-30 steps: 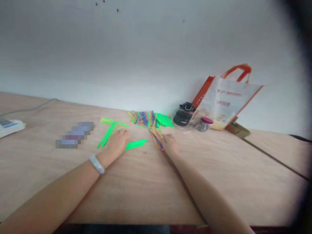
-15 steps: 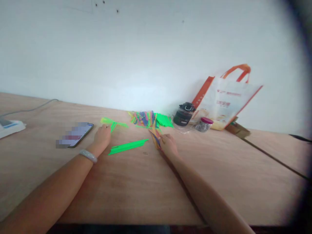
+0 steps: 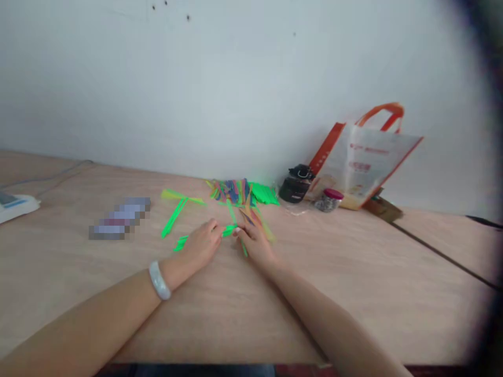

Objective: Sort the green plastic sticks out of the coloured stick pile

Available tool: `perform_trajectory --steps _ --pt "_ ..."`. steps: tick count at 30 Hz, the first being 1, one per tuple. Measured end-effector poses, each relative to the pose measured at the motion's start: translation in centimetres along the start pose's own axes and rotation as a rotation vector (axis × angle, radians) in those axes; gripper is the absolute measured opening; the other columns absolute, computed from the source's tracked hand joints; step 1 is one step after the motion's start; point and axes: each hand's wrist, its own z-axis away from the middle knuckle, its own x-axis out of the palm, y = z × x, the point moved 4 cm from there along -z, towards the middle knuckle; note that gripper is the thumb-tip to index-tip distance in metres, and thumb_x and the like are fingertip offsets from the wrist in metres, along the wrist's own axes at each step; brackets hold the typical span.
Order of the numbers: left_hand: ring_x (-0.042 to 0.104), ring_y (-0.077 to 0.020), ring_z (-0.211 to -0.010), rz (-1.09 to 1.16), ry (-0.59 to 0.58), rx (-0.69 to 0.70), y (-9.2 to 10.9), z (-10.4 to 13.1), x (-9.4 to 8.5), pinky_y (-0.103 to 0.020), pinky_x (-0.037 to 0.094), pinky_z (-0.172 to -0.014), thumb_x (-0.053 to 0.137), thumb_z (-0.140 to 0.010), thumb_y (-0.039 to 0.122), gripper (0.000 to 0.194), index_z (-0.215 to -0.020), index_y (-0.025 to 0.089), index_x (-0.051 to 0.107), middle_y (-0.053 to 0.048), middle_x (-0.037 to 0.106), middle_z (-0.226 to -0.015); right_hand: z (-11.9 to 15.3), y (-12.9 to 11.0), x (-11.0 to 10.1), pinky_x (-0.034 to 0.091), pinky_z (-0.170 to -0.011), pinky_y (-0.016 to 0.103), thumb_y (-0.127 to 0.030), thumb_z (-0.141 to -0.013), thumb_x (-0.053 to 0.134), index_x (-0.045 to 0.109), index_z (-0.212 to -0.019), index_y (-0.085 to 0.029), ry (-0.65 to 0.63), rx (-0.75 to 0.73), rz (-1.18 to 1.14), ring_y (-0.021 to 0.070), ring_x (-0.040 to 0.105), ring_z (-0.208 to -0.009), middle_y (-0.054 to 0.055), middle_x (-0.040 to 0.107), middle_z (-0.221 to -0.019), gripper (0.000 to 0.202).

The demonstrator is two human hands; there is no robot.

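On the desk (image 3: pixel 373 283); left hand (image 3: pixel 201 245) curled over green strips (image 3: pixel 181 243), grip unclear; right hand (image 3: pixel 258 248) pinching a crosswise strip (image 3: pixel 244 250)

- Grn strips (image 3: pixel 181 243): flat on bench (image 3: pixel 204 324), slanted, partly hidden.
- Grn bundle (image 3: pixel 173 219): slanted, near end touching yel strips (image 3: pixel 173 195), laid crosswise.
- Multicol. pile (image 3: pixel 232 192): messy, w/ grn stack (image 3: pixel 264 193) beside.

A plain, pale blue-grey wall (image 3: pixel 236 94) rises behind the light wood-grain tabletop (image 3: pixel 188 319), with a few small dark holes (image 3: pixel 187 18) near its top. A dark seam (image 3: pixel 444 254) runs diagonally across the right side of the tabletop. The light is soft and diffuse, and the wall's upper left is duller.
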Motion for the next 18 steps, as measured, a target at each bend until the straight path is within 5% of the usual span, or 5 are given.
perform_trajectory --steps 8,18 --pt "0.054 -0.0168 -0.087 0.023 -0.055 0.046 0.4 0.2 0.5 -0.030 0.047 -0.079 0.035 -0.093 0.013 0.021 -0.094 0.017 0.056 -0.005 0.054 -0.094 1.0 -0.8 1.5 0.034 -0.042 0.024 -0.045 -0.081 0.047 0.047 -0.066 -0.023 -0.036 0.060 -0.069 0.0109 0.044 -0.044 -0.004 0.048 -0.054 0.026" --pt "0.056 -0.0166 -0.082 0.041 -0.061 0.006 0.7 -0.1 0.6 -0.029 0.047 -0.074 0.035 -0.095 0.021 0.023 -0.091 0.016 0.057 -0.005 0.057 -0.090 0.5 -1.1 0.9 0.036 -0.051 0.026 -0.045 -0.083 0.043 0.043 -0.059 -0.023 0.015 -0.073 0.095 0.0141 0.045 -0.053 -0.003 0.045 -0.052 0.032"
